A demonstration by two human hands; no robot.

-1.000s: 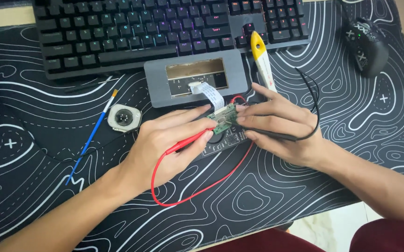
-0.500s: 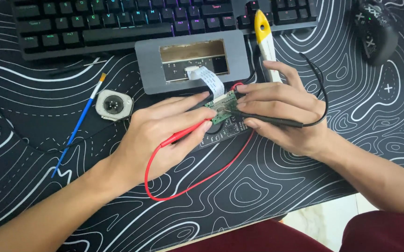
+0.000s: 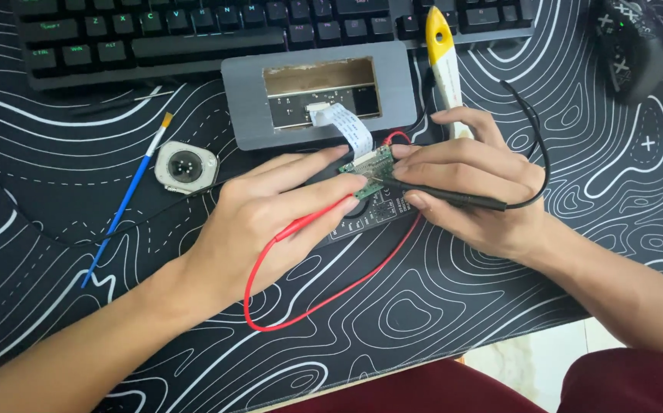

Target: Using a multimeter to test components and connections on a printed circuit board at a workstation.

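The left hand (image 3: 259, 222) pinches the red probe (image 3: 312, 220) between closed fingers, its tip on the small green board (image 3: 371, 164). The right hand (image 3: 473, 183) clamps the black probe (image 3: 454, 197), touching the same board near the grey case (image 3: 243, 107).

Not much moved, really. The view slid up and left, so the black mechanical keyboard (image 3: 270, 34) is mostly cropped now. The red-handled probe (image 3: 312, 222) in the left hand (image 3: 262, 222) crept closer to the small green circuit board (image 3: 369, 170).
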